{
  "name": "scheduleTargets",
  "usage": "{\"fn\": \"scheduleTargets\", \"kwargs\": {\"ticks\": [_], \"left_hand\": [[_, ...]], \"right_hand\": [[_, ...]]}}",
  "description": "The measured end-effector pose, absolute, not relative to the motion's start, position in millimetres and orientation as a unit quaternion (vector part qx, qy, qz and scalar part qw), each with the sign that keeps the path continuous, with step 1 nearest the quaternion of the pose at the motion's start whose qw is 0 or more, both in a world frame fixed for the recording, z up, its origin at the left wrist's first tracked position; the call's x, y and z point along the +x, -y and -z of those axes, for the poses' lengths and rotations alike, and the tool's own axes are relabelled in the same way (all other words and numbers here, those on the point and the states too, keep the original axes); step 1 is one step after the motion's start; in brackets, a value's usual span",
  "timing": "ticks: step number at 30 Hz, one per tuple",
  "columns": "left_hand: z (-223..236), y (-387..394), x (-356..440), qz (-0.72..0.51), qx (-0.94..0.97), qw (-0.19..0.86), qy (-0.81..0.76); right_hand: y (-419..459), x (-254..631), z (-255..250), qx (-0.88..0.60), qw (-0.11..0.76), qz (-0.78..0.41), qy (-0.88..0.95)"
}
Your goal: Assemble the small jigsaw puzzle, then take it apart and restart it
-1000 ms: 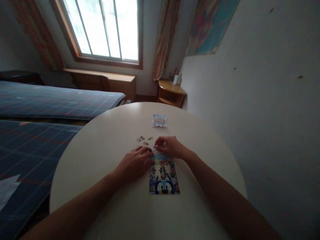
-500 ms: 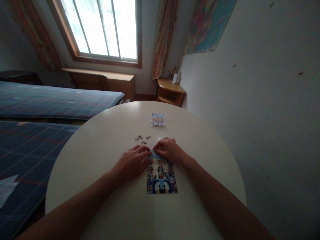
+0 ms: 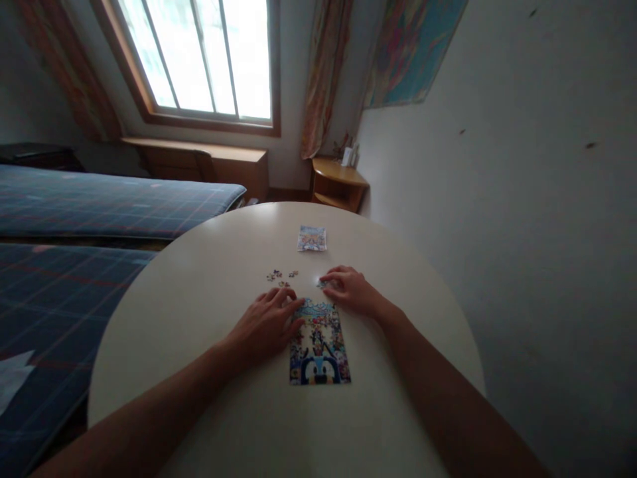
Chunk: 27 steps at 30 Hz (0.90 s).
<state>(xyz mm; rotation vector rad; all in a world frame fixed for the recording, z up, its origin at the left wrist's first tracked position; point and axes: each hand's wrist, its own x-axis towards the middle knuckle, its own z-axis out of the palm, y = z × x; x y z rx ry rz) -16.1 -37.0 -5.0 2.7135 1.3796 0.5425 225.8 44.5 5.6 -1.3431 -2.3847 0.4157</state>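
Note:
A colourful jigsaw puzzle [image 3: 319, 342] lies flat in the middle of the round cream table [image 3: 209, 292]. My left hand [image 3: 266, 323] rests flat at the puzzle's left edge, fingers stretched out and touching its top left corner. Just beyond the puzzle's top right corner, my right hand [image 3: 348, 289] has its fingertips pinched on a small puzzle piece [image 3: 322, 283] on the table. A few loose pieces [image 3: 280, 275] lie scattered a little further off, ahead of my left hand.
A small printed card or packet [image 3: 311, 238] lies near the table's far side. Beds with blue plaid covers [image 3: 74, 219] stand on the left, a wall close on the right, and a wooden corner shelf [image 3: 338, 182] beyond the table.
My right hand has drawn back from the puzzle's top edge to the table just beyond it, up and right. The left hand has barely shifted.

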Motion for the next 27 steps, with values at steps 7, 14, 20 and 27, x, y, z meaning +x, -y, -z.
{"fn": "scheduleTargets", "kwargs": {"ticks": [7, 14, 20, 27], "left_hand": [[4, 38, -17, -0.174, 0.873, 0.026, -0.454], [3, 39, -15, -0.172, 0.87, 0.029, -0.46], [1, 40, -15, -0.166, 0.873, 0.029, -0.459], [3, 39, -16, -0.168, 0.873, 0.025, -0.458]], "right_hand": [[-49, 217, -6, -0.482, 0.175, -0.142, 0.847], [-46, 212, -11, -0.48, 0.159, -0.154, 0.849], [-42, 210, -14, -0.454, 0.159, -0.157, 0.862], [-38, 211, -19, -0.452, 0.171, -0.2, 0.852]]}}
